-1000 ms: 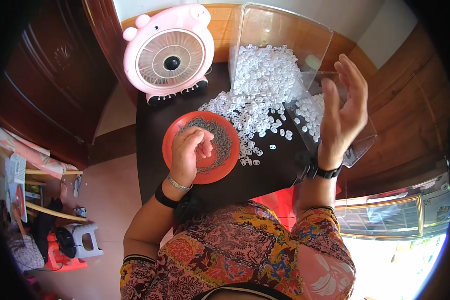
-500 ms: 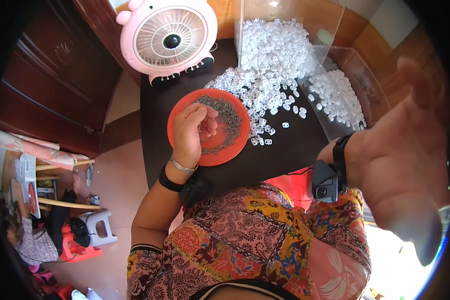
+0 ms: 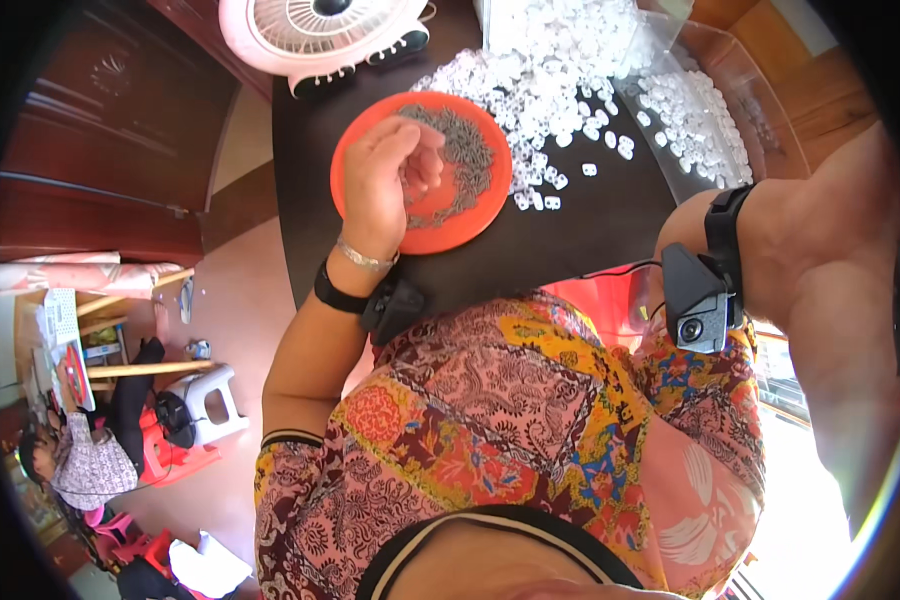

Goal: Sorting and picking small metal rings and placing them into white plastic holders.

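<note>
My left hand (image 3: 378,185) is over the left part of an orange-red plate (image 3: 457,237), with its fingers curled in and the thumb against them. What lies inside the fingers, if anything, is hidden. Small grey pieces that look like screws (image 3: 465,150) are heaped on the plate, right of the hand. My right hand (image 3: 820,240) is raised at the right side, large and close, past a black wrist strap with a small camera. Its fingers run out of the picture. Small white plastic pieces with two holes (image 3: 545,120) lie scattered right of the plate.
Behind the scattered pieces stands a clear bin of white pieces (image 3: 560,30), with a second clear tray (image 3: 770,110) right of it. A pink fan (image 3: 320,45) stands at the far left of the dark table (image 3: 305,180). Another person (image 3: 95,460) sits at the left by a grey stool (image 3: 215,400).
The view has tilted, so the table and fan sit higher in the picture. My right hand's raised fingers have left the view. My left hand stays curled over the plate.
</note>
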The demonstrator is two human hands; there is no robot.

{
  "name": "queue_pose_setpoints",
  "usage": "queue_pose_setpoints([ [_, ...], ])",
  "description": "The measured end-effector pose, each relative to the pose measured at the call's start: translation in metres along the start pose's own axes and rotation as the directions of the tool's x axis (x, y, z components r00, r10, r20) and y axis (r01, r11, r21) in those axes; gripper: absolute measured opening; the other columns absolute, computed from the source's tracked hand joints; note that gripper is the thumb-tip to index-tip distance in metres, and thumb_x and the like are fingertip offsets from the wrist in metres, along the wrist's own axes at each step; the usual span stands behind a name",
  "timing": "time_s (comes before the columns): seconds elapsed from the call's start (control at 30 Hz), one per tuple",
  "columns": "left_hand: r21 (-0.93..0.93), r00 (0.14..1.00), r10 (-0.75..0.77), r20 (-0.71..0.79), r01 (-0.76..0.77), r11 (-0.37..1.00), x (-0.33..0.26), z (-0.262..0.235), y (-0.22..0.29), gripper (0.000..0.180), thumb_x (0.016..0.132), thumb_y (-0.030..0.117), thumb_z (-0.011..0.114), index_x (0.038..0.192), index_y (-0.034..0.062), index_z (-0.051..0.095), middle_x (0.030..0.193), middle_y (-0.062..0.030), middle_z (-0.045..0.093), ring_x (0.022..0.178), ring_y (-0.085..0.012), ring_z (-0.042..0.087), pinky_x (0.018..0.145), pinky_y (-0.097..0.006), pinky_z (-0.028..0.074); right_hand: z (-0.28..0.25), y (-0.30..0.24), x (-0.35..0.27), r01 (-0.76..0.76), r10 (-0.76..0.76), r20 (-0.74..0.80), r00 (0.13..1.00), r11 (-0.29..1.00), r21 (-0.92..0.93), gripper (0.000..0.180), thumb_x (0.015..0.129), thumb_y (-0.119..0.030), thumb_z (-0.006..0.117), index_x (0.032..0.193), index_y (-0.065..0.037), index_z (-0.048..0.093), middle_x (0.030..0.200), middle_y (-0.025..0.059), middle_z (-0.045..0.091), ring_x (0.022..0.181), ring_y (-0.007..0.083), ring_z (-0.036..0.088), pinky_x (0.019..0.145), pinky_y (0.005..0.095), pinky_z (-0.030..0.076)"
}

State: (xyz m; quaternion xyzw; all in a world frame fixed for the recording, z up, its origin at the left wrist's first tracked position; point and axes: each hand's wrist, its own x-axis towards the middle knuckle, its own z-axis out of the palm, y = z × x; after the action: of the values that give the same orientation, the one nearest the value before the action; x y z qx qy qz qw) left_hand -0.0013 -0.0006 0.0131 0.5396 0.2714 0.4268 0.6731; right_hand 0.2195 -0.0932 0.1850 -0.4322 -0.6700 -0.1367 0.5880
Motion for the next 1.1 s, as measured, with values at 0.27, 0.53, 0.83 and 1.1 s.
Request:
queue_pose_setpoints([
  [0.27,-0.015,1.000,-0.005,0.010,0.005,1.000,-0.004,0.000,-0.001,0.027,0.090,0.021,0.047,0.082,0.0010,0.064,0.064,-0.0030,0.059,0.054,-0.0082,0.052,0.050,-0.020,0.038,0.018,-0.032,-0.017,0.080,-0.083,0.073,0.994,0.995,0.053,0.094,0.070,-0.055,0.074,0.131,0.007,0.037,0.126,0.0180,0.054,0.107,0.0224,0.060,0.088,0.0294,0.048],
  [0.53,0.040,1.000,-0.003,0.018,0.002,0.999,-0.003,-0.005,0.004,0.031,0.090,0.025,0.045,0.084,-0.0005,0.062,0.067,-0.0052,0.058,0.056,-0.0115,0.054,0.053,-0.022,0.040,0.059,0.117,-0.079,-0.274,0.368,0.721,0.587,0.929,-0.250,0.022,0.078,-0.024,0.068,0.093,-0.007,0.068,0.077,0.0113,0.067,0.070,0.0255,0.064,0.065,0.0342,0.050],
  [0.83,0.029,0.995,0.051,-0.087,-0.049,0.998,0.000,-0.015,0.011,0.031,0.090,0.026,0.046,0.085,-0.0008,0.061,0.067,-0.0055,0.058,0.057,-0.0119,0.054,0.055,-0.023,0.041,0.108,0.077,-0.101,-0.013,0.079,0.843,0.532,0.996,-0.085,0.022,0.075,-0.020,0.070,0.092,-0.007,0.067,0.090,0.0089,0.062,0.086,0.0287,0.060,0.072,0.0379,0.049],
  [1.1,0.033,0.999,0.005,-0.053,-0.003,0.999,0.002,-0.012,0.008,0.031,0.089,0.026,0.046,0.085,-0.0005,0.061,0.066,-0.0050,0.058,0.056,-0.0119,0.054,0.054,-0.023,0.040,0.128,0.062,-0.127,0.203,0.024,0.850,0.527,0.967,-0.153,0.008,0.075,-0.017,0.064,0.078,-0.009,0.064,0.083,0.0067,0.060,0.088,0.0240,0.059,0.072,0.0346,0.051],
])
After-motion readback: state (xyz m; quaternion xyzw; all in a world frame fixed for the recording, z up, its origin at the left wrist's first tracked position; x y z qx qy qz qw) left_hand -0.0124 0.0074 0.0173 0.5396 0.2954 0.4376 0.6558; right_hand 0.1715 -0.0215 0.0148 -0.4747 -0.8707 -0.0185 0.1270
